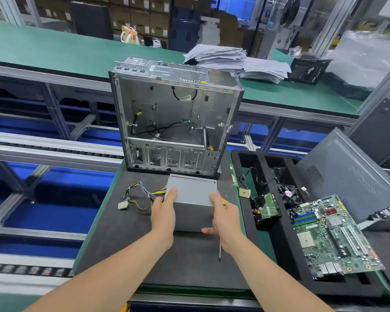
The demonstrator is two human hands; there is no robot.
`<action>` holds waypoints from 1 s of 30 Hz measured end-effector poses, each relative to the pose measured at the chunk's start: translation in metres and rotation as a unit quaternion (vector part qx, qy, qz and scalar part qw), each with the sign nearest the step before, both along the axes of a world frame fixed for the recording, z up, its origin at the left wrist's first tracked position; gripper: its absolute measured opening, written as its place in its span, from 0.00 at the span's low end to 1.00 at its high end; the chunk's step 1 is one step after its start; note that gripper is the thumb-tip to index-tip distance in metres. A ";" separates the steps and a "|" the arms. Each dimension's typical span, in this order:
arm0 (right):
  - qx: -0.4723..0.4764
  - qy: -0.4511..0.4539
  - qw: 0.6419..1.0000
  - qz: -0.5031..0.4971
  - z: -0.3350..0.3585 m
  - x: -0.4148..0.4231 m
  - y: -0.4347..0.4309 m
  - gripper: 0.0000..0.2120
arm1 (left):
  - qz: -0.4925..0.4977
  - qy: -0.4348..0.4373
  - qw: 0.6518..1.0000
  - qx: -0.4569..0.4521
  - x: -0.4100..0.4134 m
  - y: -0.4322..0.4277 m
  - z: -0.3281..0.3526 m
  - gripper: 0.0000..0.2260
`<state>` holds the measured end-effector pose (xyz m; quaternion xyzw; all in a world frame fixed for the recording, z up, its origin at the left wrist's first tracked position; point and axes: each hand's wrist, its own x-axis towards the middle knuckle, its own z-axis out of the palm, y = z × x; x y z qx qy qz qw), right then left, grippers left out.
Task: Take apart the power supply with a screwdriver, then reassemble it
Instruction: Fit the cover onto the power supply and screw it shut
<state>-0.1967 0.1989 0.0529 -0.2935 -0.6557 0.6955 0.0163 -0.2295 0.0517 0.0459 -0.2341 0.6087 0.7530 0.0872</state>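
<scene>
Two hands hold the power supply (pixel 193 199) in the middle of the mat (pixel 113 233). The left hand (pixel 163 212) grips its left side. The right hand (pixel 225 219) grips its right side and the screwdriver (pixel 220 248) too. Its wires (pixel 140 194) lie to the left. The computer case (pixel 173 118) stands at the mat's far edge.

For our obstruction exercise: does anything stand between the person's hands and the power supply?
Nothing visible does. The left hand and right hand grip the power supply by its sides; the screwdriver runs under the right hand, beside the casing.
</scene>
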 end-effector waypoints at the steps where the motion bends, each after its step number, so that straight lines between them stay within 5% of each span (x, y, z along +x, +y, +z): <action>1: 0.005 0.001 1.000 -0.007 0.001 0.000 -0.001 0.18 | 0.005 -0.003 1.000 0.007 0.000 0.003 0.001 0.13; 9: 0.053 -0.033 0.997 -0.051 0.012 0.004 -0.009 0.19 | 0.016 -0.024 1.000 0.004 -0.003 0.011 0.000 0.15; 14: 0.084 -0.051 0.992 -0.074 0.016 0.002 -0.010 0.29 | 0.047 -0.029 0.998 -0.032 -0.005 0.019 0.005 0.15; 18: 0.057 -0.014 0.997 -0.042 0.012 0.000 -0.006 0.09 | 0.063 -0.039 0.995 -0.068 -0.012 0.018 0.007 0.19; 21: 0.104 0.035 0.994 -0.019 0.004 -0.001 -0.001 0.14 | 0.025 0.008 0.996 -0.081 -0.019 0.006 0.005 0.20; 24: 0.142 0.059 0.988 -0.026 -0.002 0.001 0.002 0.09 | -0.057 0.111 0.991 -0.048 -0.024 -0.006 -0.005 0.26; 30: 0.106 0.034 0.991 0.079 -0.010 -0.001 0.015 0.25 | -0.114 0.162 0.980 0.026 -0.026 -0.014 -0.018 0.28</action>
